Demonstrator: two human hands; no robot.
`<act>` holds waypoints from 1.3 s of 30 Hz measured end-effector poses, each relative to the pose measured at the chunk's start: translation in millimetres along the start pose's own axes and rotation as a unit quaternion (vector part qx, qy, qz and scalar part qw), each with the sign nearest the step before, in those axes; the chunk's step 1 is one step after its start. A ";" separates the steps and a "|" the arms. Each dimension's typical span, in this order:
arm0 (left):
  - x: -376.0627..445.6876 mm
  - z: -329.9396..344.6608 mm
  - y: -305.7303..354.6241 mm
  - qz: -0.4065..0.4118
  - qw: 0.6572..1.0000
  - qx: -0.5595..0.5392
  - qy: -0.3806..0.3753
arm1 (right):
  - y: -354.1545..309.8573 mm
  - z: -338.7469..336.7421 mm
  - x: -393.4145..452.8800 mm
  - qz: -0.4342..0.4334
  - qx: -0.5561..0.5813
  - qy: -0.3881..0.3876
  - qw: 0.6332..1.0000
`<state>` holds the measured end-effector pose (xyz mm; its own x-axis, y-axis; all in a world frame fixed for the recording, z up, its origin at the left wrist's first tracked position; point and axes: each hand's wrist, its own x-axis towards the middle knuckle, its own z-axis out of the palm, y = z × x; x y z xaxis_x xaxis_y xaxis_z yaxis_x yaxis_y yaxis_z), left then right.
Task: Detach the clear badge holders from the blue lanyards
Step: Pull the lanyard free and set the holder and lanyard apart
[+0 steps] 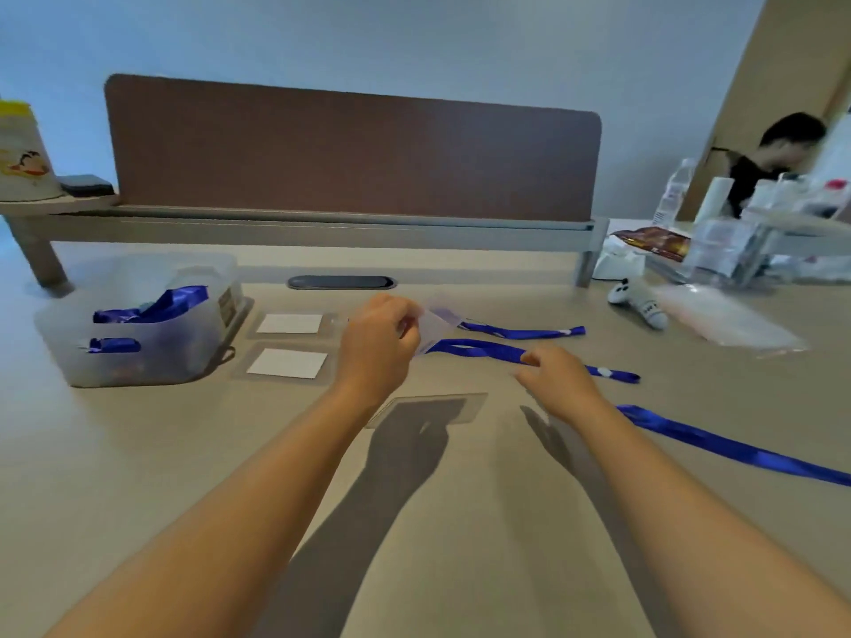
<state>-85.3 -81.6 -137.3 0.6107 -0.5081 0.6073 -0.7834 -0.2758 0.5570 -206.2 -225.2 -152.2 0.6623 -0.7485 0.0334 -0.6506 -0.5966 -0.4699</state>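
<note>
My left hand (377, 343) is raised above the desk and pinches a clear badge holder (437, 322) by its left edge. A blue lanyard (488, 349) trails from that holder to the right. My right hand (559, 382) hovers over this lanyard with fingers spread; a grip is not visible. A second blue lanyard (525, 332) lies behind it and a third (732, 448) lies at the right. Two clear holders with white cards (290, 324) (288, 363) rest to the left of my left hand. Another clear holder (433, 409) lies flat below my hands.
A clear plastic bin (133, 356) holding blue lanyards stands at the left. A brown divider panel (354, 154) closes the back of the desk. A white toy (638, 306) and a plastic bag (727, 322) lie at the right, with clutter and a person behind.
</note>
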 end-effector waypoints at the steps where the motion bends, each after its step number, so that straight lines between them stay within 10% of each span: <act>1: 1.1 5.5 3.8 0.003 1.000 0.001 -0.009 | 9.8 0.4 2.3 0.010 -0.015 0.004 1.000; 17: 2.5 34.6 23.1 -0.046 0.998 0.000 -0.051 | 37.4 21.3 15.0 0.021 -0.085 -0.039 0.995; 28: 3.3 24.6 25.1 -0.143 0.987 -0.048 -0.052 | -4.6 -5.4 -1.1 -0.019 0.262 -0.034 0.964; 39: -6.7 -4.6 31.0 -0.122 0.979 -0.142 -0.077 | -55.9 -24.8 -23.1 -0.056 0.373 -0.060 0.924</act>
<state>-113.2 -83.1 -121.5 0.7337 -0.5786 0.3562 -0.5394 -0.1771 0.8232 -194.3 -181.8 -104.8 0.7759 -0.6295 0.0407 -0.1686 -0.2692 -0.9482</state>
